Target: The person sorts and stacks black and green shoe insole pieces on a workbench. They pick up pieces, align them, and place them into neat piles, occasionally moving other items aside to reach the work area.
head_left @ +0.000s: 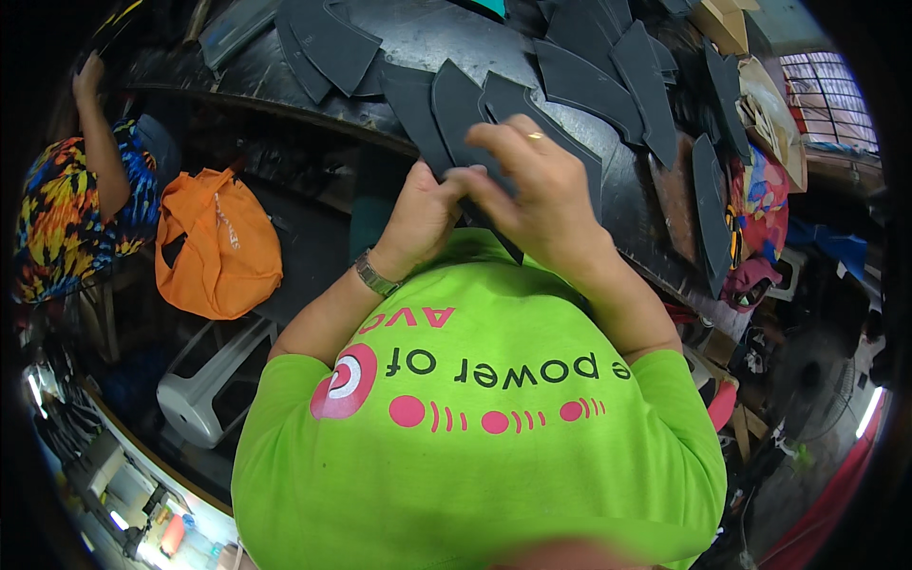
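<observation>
Both hands meet at the table's near edge, in front of my chest. My left hand (418, 217), with a metal watch at the wrist, is closed, apparently on the edge of a dark cut piece (499, 226) that shows partly between the hands. Against its fingertips, my right hand (546, 180), wearing a ring, has its fingers bent and drawn together. What lies between the right fingertips is hidden and slightly blurred. Just beyond lie flat, curved dark pieces (459, 103), overlapping one another.
More curved dark pieces (579, 85) cover the dark table (427, 38). An open cardboard box (724, 24) stands at far right. To my left are an orange bag (220, 249) and a grey plastic stool (214, 385). A person in a colourful shirt (66, 214) is at far left.
</observation>
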Action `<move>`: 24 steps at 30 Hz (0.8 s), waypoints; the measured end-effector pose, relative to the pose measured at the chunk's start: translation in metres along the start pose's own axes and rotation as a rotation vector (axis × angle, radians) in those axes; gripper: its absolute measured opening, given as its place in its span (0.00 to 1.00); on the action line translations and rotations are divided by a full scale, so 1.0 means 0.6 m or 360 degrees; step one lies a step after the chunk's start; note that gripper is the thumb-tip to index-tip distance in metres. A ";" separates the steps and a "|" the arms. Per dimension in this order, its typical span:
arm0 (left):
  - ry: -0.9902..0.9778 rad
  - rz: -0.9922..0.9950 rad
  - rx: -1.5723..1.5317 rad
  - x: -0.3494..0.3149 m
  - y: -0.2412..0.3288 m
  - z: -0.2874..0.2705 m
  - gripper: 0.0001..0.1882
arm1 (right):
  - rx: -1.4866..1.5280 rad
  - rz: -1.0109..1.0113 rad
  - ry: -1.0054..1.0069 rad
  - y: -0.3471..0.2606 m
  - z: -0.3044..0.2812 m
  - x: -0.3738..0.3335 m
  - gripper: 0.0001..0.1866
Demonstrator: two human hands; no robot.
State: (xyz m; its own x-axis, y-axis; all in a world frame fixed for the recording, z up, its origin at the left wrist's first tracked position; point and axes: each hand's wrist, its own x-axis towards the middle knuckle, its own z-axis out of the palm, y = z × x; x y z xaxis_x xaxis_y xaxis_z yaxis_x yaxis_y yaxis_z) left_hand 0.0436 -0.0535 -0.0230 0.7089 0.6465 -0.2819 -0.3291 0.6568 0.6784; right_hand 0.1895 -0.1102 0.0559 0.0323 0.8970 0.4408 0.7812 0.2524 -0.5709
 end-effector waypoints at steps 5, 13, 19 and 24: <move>0.0019 0.0641 0.1108 -0.004 -0.018 0.020 0.19 | -0.0485 0.0043 -0.0207 -0.011 0.044 0.060 0.18; 0.0025 0.0498 0.0959 -0.002 -0.009 0.023 0.23 | -0.0154 0.0054 0.0066 -0.021 0.017 0.102 0.11; -0.0156 0.0358 0.0904 0.000 0.001 0.015 0.20 | 0.0573 0.0441 0.0103 -0.002 -0.022 0.098 0.07; -0.0370 0.0443 0.0809 0.005 0.000 0.022 0.15 | 0.1094 0.0630 0.0086 0.017 -0.031 0.101 0.23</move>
State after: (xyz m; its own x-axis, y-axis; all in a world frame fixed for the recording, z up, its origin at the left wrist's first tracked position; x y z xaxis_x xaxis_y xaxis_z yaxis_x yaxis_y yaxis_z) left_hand 0.0542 -0.0567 -0.0148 0.7754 0.6277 0.0681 -0.2236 0.1722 0.9594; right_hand 0.2113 -0.0599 0.0899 0.2713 0.9524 0.1388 0.1460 0.1018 -0.9840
